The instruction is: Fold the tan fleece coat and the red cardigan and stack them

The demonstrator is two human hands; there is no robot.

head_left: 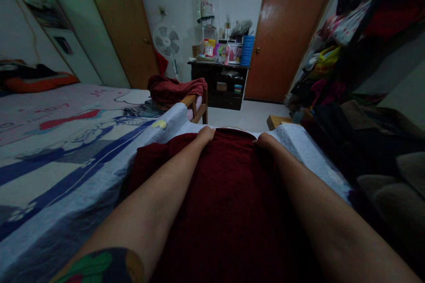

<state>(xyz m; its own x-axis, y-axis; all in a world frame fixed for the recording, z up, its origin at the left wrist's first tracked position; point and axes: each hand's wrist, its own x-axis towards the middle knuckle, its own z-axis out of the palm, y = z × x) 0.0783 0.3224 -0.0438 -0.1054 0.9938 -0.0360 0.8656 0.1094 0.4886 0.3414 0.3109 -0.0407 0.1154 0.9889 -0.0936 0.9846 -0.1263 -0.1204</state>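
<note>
A dark red garment (229, 194), perhaps a shirt, lies spread out in front of me over a surface with a pale grey-blue cloth (299, 141). Both arms reach to its far edge. My left hand (206, 133) is closed on the left part of that edge, and my right hand (264, 140) pinches the right part. Between them the edge curves like a neckline or hem. The fingertips are partly hidden by the hands and the cloth.
To the left is a bed with a patterned blanket (83, 141). Reddish cloth (175, 90) drapes over a wooden bed end. Beyond stand a fan (168, 42) and a dark cabinet (215, 84) with things on top. Dark clothes (358, 132) are heaped at right.
</note>
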